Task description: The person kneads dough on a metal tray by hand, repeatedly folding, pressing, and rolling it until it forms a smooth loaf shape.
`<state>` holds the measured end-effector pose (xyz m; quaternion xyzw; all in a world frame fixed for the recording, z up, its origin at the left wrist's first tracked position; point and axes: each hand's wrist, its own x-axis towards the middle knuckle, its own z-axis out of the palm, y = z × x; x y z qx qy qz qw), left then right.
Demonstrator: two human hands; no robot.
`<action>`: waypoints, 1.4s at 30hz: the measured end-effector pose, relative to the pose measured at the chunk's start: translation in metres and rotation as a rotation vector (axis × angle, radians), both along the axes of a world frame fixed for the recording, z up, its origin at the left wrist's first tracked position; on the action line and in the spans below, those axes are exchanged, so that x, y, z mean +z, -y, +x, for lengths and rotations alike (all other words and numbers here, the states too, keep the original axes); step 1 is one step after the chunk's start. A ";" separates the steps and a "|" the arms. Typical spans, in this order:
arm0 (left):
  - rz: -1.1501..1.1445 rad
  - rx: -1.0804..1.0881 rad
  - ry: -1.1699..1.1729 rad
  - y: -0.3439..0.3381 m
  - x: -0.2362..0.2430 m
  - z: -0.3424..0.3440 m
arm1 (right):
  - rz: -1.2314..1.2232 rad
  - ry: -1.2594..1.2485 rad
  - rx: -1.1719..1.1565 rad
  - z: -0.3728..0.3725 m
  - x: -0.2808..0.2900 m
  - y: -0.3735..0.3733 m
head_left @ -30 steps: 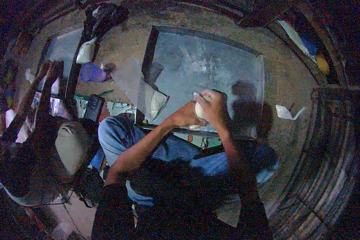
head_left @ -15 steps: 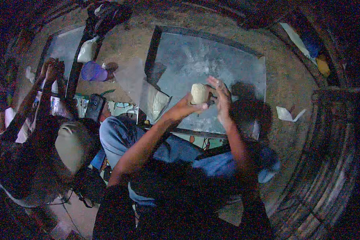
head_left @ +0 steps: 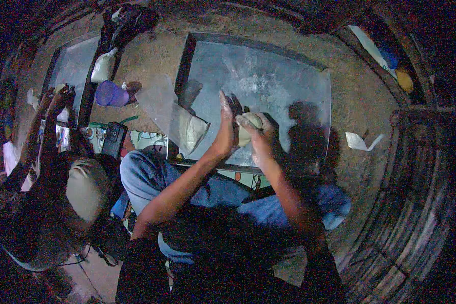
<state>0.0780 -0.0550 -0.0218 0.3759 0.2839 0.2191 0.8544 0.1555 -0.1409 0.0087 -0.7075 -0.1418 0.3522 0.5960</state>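
A pale lump of dough point(head_left: 244, 137) is between my two hands, above a grey metal tray point(head_left: 213, 66) dusted with white powder. My right hand point(head_left: 262, 139) wraps its bent fingers over the dough from the right. Against the dough's left side lies the palm of my left hand point(head_left: 227, 126), its fingers stretched out and pointing away from me. Powder whitens the fingers. Part of the lump is hidden by the right hand's fingers.
A clear plastic bag point(head_left: 193, 133) with pale contents lies at the tray's left edge. Beyond it are a purple cup point(head_left: 111, 94) and a white bag point(head_left: 104, 67). At left, another person's hands point(head_left: 60, 99) work over a second tray point(head_left: 76, 55). Right of my tray lies white paper point(head_left: 362, 142).
My left hand has let go of its grip and straightened its fingers along the dough. My right hand has come in from the right and closed over the lump.
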 end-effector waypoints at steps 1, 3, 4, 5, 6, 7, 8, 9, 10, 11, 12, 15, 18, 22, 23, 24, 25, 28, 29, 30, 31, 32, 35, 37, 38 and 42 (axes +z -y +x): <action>-0.018 0.067 -0.002 -0.003 0.013 0.000 | 0.064 -0.129 -0.071 0.000 0.014 -0.002; -0.102 0.177 0.051 -0.016 0.027 -0.001 | 0.172 -0.387 -0.145 0.010 0.020 0.001; -0.175 0.207 0.115 -0.023 0.036 0.001 | 0.346 -0.457 -0.212 0.023 0.008 0.004; -0.305 0.176 0.065 -0.029 0.046 0.000 | 0.352 -0.502 -0.248 0.038 0.001 0.019; -0.322 0.130 0.158 -0.039 0.041 -0.009 | 0.358 -0.566 -0.259 0.042 0.008 0.016; -0.344 0.070 0.256 -0.045 0.036 -0.012 | 0.385 -0.515 -0.203 0.047 0.007 0.016; -0.365 0.008 0.354 -0.049 0.031 -0.012 | 0.411 -0.463 -0.148 0.052 0.004 0.014; -0.489 0.044 0.380 -0.043 0.035 -0.009 | 0.433 -0.412 -0.093 0.054 0.008 0.011; -0.504 -0.005 0.411 -0.042 0.035 -0.010 | 0.410 -0.356 -0.047 0.055 0.012 0.011; -0.519 -0.053 0.442 -0.043 0.036 -0.012 | 0.386 -0.301 -0.001 0.058 0.018 0.011; -0.531 -0.100 0.472 -0.045 0.037 -0.014 | 0.363 -0.248 0.047 0.058 0.025 0.010; -0.624 -0.120 0.506 -0.048 0.043 -0.015 | 0.457 -0.391 0.068 0.063 0.033 0.020; -0.612 -0.187 0.488 -0.044 0.050 -0.012 | 0.769 -0.597 0.120 0.067 0.019 0.018; -0.560 -0.248 0.445 -0.040 0.040 -0.013 | 0.626 -0.621 0.087 0.055 0.043 0.007; -0.539 -0.263 0.419 -0.038 0.036 -0.014 | 0.638 -0.621 0.153 0.055 0.046 0.006; -0.517 -0.279 0.396 -0.036 0.036 -0.013 | 0.649 -0.617 0.219 0.055 0.048 0.007; -0.541 -0.247 0.378 -0.035 0.035 -0.010 | 0.620 -0.592 0.218 0.054 0.045 0.010; -0.431 -0.226 0.325 -0.034 0.032 -0.010 | 0.399 -0.599 0.213 0.052 0.054 0.010; -0.437 -0.228 0.349 -0.037 0.027 -0.011 | 0.228 -0.484 0.103 0.047 0.058 0.008; -0.422 -0.224 0.338 -0.037 0.027 -0.010 | 0.160 -0.481 0.088 0.047 0.057 0.010; -0.407 -0.220 0.326 -0.036 0.027 -0.009 | 0.093 -0.479 0.072 0.048 0.053 0.012; -0.392 -0.215 0.314 -0.035 0.027 -0.008 | 0.025 -0.476 0.057 0.048 0.049 0.014; -0.392 -0.263 0.333 -0.035 0.014 -0.007 | -0.001 -0.350 -0.128 0.043 0.044 0.003; -0.328 -0.258 0.278 -0.034 0.015 -0.006 | 0.052 -0.207 -0.148 0.045 0.037 0.003; -0.296 -0.255 0.251 -0.034 0.016 -0.006 | 0.055 -0.184 -0.139 0.046 0.035 0.006; -0.159 -0.201 0.210 -0.029 0.013 -0.003 | 0.155 0.015 -0.052 0.045 0.024 0.006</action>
